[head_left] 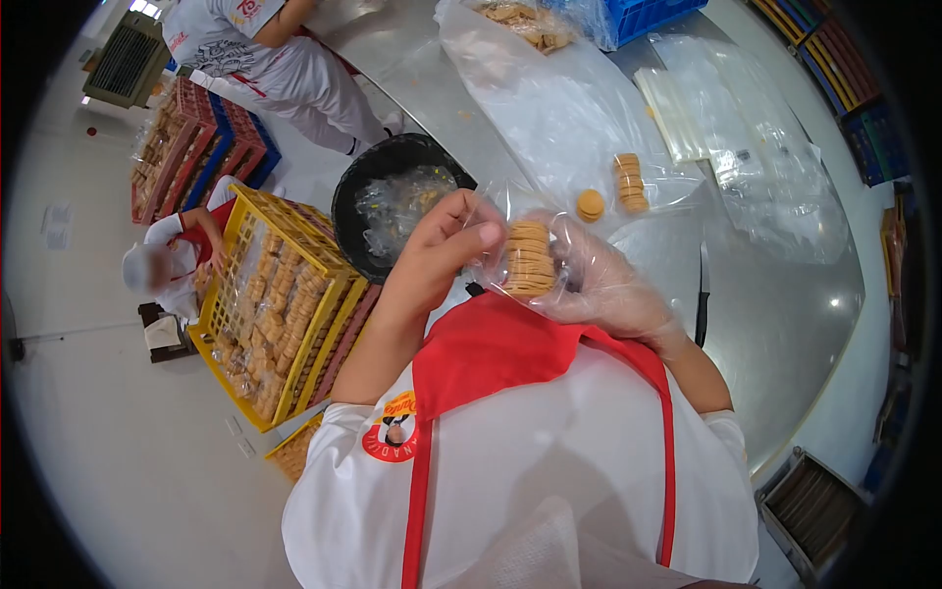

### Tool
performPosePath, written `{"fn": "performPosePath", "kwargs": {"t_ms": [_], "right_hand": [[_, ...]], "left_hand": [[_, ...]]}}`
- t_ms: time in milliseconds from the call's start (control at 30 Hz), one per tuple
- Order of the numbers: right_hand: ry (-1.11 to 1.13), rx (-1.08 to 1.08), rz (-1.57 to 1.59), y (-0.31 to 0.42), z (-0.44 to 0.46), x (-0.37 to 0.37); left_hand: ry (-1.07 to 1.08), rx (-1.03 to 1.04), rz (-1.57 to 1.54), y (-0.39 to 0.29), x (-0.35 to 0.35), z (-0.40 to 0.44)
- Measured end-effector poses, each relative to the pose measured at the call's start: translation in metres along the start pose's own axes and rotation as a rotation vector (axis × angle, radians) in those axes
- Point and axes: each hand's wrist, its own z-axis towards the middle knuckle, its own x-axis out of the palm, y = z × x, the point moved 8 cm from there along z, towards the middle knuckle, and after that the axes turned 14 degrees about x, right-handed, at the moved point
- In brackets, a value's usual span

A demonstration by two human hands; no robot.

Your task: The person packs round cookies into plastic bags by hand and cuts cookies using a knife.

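Reaching to the yellow crate (280, 224) of bagged biscuits, a co-worker (183, 263) in a white cap is at far left, in front of piled red and blue crates (201, 162). Rightward stands a black tub (345, 211) with crumpled plastic wrappers (407, 206) inside.

Next comes the left hand (446, 240), bare, its thumb and fingers drawn close together on the film at the near-left side of a clear plastic bag (494, 201); how firmly they pinch it, I cannot tell. Just right of that thumb, between the two hands and above the red apron (500, 344), is the bagged biscuit stack (530, 257). Its long axis runs away from the wearer's chest, crosswise to the line joining the hands. The right hand (613, 280), in a transparent glove, is nearer, curved around the bag's right side and holding it. The biscuits look thin, round and golden-tan, edges layered closely, with glossy, wrinkled film around them.

Beyond the right hand, a loose round biscuit (590, 204) and an unbagged stack (630, 183) rest on plastic sheeting (559, 128). A black-handled knife (703, 299) lies on the steel table (775, 324), with flat clear bags (677, 113) farther off.
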Motion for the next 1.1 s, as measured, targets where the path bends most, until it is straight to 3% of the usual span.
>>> {"fn": "performPosePath", "kwargs": {"t_ms": [100, 267, 333, 700, 800, 1033, 1100], "right_hand": [[-0.036, -0.007, -0.056, 0.002, -0.001, -0.003], [-0.019, 0.065, 0.010, -0.011, -0.002, -0.010], [0.024, 0.035, 0.149, -0.010, -0.003, -0.009], [-0.178, -0.189, 0.127, 0.000, -0.006, -0.036], [-0.269, -0.181, 0.062, -0.007, -0.006, -0.049], [-0.250, -0.156, 0.368, -0.006, -0.002, -0.052], [-0.342, -0.130, 0.372, 0.003, -0.003, -0.056]], "left_hand": [[-0.133, -0.014, -0.048, 0.006, -0.005, 0.001], [-0.153, -0.009, -0.155, 0.005, -0.017, 0.001], [-0.119, -0.013, -0.141, -0.004, -0.011, 0.002], [0.041, 0.007, -0.074, 0.001, -0.012, 0.009], [-0.034, 0.007, -0.003, 0.008, -0.022, 0.010], [-0.222, 0.105, -0.131, 0.004, -0.064, 0.004], [-0.290, 0.143, -0.139, 0.001, -0.075, 0.000]]}}
